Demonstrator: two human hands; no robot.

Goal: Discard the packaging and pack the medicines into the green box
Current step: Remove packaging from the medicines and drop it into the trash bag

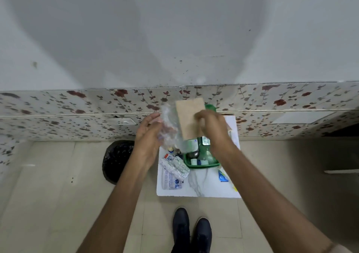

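Note:
My left hand [148, 134] grips a clear plastic bag [169, 124] held up over the small white table [204, 186]. My right hand [210, 125] holds a tan paper packet [189, 114] beside the bag, touching it. Below them the green box [202, 165] sits on the table with small bottles and a blister strip inside. Silver blister strips [174, 166] and a printed medicine pack [171, 180] lie on the table's left part. A blue and yellow sachet [222, 177] lies to the right of the box.
A bin lined with a black bag [116, 159] stands on the floor just left of the table. A floral-tiled wall [77, 112] rises behind. My dark shoes [191, 231] are on the tiled floor in front of the table.

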